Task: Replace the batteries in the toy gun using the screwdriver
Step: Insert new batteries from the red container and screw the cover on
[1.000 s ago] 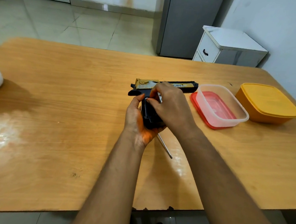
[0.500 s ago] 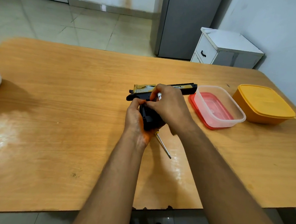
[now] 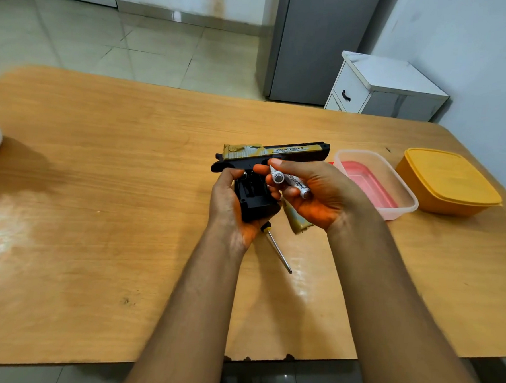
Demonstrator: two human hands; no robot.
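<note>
Left hand [image 3: 233, 202] grips the black grip of the gun [image 3: 262, 168], fingers wrapped round it, compartment open and facing me. The gun is held just above the table [image 3: 96, 211] near centre, barrel pointing right, gold slide on the far side. Right hand [image 3: 313, 195] sits just right of the grip, thumb and fingers pinching batteries [image 3: 288, 183]; I see one metal end cap facing me and a second cell behind it, count beyond that I can't tell. Gold cover [image 3: 295, 223] lies on the table under my right palm, partly hidden. Screwdriver [image 3: 278, 249] lies on the table just near of the gun, tip toward me, handle under the left hand. Clear tub [image 3: 394, 182] right of the gun, yellow box [image 3: 448, 179] further right.
</note>
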